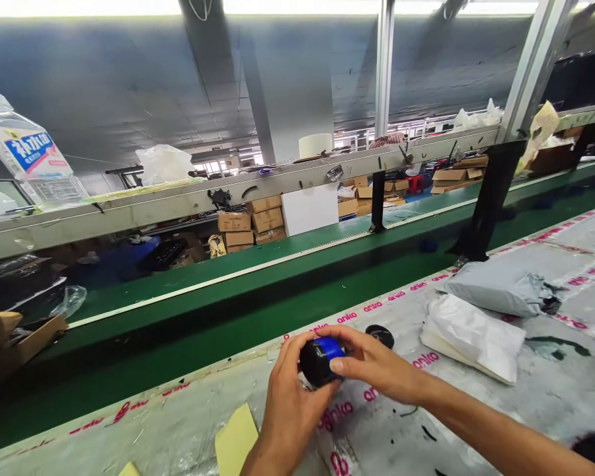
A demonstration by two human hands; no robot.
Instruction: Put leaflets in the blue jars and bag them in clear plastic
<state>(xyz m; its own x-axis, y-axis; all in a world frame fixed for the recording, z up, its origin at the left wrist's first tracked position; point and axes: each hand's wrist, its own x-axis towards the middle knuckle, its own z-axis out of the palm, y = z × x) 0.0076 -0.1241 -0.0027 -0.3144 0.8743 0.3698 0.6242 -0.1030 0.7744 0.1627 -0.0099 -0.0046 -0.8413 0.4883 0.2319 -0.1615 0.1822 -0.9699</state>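
A small rounded black object with a blue band (320,361) is held between both hands above the table. My left hand (293,396) wraps round its black end from the left and below. From the right, my right hand (364,360) grips the blue band, thumb on the near side and fingers over the top. Just behind my right hand, a round black piece (379,336) lies on the table. What the object is cannot be made out.
The table (188,430) has a plastic cover with pink lettering. White packets (473,337) and a grey plastic bag (500,288) lie right. Yellow paper (236,439) is near my left hand. Beyond runs a green conveyor (218,324); a bottle (32,155) stands on the rail above.
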